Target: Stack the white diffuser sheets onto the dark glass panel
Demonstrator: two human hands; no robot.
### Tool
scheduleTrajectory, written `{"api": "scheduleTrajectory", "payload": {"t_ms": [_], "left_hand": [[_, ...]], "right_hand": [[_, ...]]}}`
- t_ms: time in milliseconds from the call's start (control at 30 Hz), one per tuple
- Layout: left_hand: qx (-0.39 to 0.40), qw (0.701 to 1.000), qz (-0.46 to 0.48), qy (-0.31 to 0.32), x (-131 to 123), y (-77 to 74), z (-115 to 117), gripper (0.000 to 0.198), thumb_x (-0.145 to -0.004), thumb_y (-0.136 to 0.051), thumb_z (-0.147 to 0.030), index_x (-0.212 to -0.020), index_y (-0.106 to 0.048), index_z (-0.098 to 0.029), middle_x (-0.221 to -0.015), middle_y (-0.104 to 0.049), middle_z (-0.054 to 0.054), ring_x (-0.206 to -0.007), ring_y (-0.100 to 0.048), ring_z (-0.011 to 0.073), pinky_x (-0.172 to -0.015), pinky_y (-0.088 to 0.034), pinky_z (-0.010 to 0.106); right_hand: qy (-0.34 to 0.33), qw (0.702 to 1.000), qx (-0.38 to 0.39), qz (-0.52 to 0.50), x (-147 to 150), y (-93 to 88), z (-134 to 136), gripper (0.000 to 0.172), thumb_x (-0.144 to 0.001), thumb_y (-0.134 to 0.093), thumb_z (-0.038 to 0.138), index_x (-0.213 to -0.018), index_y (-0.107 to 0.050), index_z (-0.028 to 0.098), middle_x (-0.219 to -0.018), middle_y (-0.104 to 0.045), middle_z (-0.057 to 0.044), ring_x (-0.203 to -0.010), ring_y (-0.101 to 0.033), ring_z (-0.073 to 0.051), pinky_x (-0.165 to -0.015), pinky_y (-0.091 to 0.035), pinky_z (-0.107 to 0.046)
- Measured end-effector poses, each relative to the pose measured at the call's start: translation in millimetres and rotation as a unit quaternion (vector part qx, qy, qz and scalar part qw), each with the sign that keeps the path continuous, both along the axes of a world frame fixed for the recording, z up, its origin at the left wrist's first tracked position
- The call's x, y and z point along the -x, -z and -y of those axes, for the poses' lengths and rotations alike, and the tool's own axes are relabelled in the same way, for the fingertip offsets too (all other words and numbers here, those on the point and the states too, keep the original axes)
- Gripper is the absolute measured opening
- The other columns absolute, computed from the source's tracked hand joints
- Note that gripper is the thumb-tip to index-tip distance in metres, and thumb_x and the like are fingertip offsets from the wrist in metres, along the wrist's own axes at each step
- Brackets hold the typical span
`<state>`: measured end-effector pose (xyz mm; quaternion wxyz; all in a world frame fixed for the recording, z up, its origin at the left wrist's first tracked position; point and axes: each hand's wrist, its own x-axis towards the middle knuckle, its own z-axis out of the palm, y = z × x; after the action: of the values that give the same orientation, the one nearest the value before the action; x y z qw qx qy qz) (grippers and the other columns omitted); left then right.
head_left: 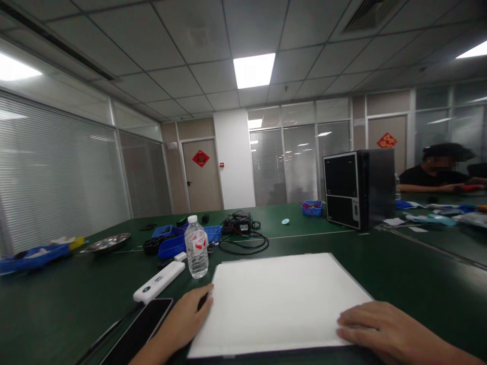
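A flat white board [281,304] with a thin grey rim lies before me on the green table. My left hand [190,314] is closed on its left edge, with a small dark gap between thumb and forefinger. At the near right corner, my right hand [375,324] grips the edge with bent fingers; the fingertips rest on the white surface. Just left of my left hand lies a black-screened phone [142,329]. Beyond it are a white oblong device [160,282] with a cable and an upright clear water bottle [197,248] with a white cap.
Behind the bottle stand blue trays [173,247] and a black power adapter [239,223] with coiled cables. A metal dish [108,243] sits far left. A black computer case [359,190] and a small blue basket [312,208] stand back right. Another person [437,172] sits far right.
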<state>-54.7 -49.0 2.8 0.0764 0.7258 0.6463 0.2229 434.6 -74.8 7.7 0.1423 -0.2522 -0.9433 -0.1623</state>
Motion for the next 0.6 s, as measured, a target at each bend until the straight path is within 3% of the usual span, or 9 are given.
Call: {"api": "scheduleTrajectory", "payload": {"t_ms": [133, 233, 333, 400, 467, 600], "left_hand": [[-0.001, 1.000, -0.001, 0.000, 1.1, 5.4, -3.2, 0.057, -0.091, -0.049, -0.048, -0.136, -0.065, -0.017, -0.143, -0.064, 0.007, -0.135, -0.056, 0.0279, -0.119, -0.037, 0.039], [-0.009, 1.000, 0.007, 0.005, 2.6, 9.4, -5.9, 0.057, -0.089, -0.051, -0.047, -0.134, -0.066, -0.016, -0.142, -0.064, 0.009, -0.134, -0.057, 0.0281, -0.119, -0.037, 0.040], [-0.011, 1.000, 0.009, -0.005, 1.6, 11.1, -7.3, 0.056, -0.086, -0.054, -0.043, -0.133, -0.066, -0.017, -0.143, -0.064, 0.008, -0.135, -0.056, 0.0276, -0.120, -0.035, 0.040], [-0.008, 1.000, 0.001, -0.008, -0.2, 10.9, -7.3, 0.056, -0.084, -0.055, -0.041, -0.134, -0.066, -0.017, -0.144, -0.063, 0.008, -0.137, -0.055, 0.0273, -0.121, -0.033, 0.040], [-0.001, 1.000, -0.007, -0.003, -1.4, 10.6, -7.1, 0.057, -0.084, -0.055, -0.039, -0.134, -0.066, -0.016, -0.145, -0.062, 0.008, -0.138, -0.053, 0.0278, -0.122, -0.031, 0.040], [0.004, 1.000, -0.012, 0.011, 1.0, 14.4, -8.1, 0.061, -0.089, -0.052, -0.044, -0.142, -0.059, -0.015, -0.151, -0.056, 0.008, -0.142, -0.048, 0.0286, -0.123, -0.030, 0.042]], "right_hand": [[-0.029, 1.000, 0.001, -0.002, 5.3, -10.5, 9.8, 0.055, -0.092, -0.058, 0.021, -0.144, -0.053, 0.037, -0.127, -0.070, 0.000, -0.106, -0.072, -0.019, -0.086, -0.062, -0.029], [-0.015, 0.999, 0.010, -0.040, -3.9, -8.5, 6.8, 0.058, -0.092, -0.060, 0.027, -0.147, -0.049, 0.039, -0.131, -0.068, 0.000, -0.110, -0.070, -0.020, -0.090, -0.061, -0.029], [0.098, 0.988, 0.017, -0.115, -28.1, 6.3, -14.2, 0.048, -0.093, -0.057, 0.036, -0.142, -0.056, 0.039, -0.130, -0.068, -0.001, -0.112, -0.069, -0.024, -0.095, -0.059, -0.038], [0.229, 0.960, 0.040, -0.154, -48.1, 19.0, -33.1, 0.047, -0.095, -0.052, 0.048, -0.140, -0.059, 0.036, -0.131, -0.068, -0.003, -0.116, -0.067, -0.027, -0.101, -0.056, -0.048], [0.336, 0.920, 0.082, -0.182, -65.8, 30.3, -49.1, 0.056, -0.094, -0.048, 0.061, -0.140, -0.060, 0.032, -0.134, -0.066, -0.006, -0.120, -0.064, -0.031, -0.106, -0.051, -0.056], [0.395, 0.880, 0.171, -0.200, -80.0, 42.7, -61.6, 0.073, -0.085, -0.049, 0.077, -0.134, -0.065, 0.026, -0.143, -0.059, -0.009, -0.129, -0.057, -0.036, -0.110, -0.045, -0.060]]}}
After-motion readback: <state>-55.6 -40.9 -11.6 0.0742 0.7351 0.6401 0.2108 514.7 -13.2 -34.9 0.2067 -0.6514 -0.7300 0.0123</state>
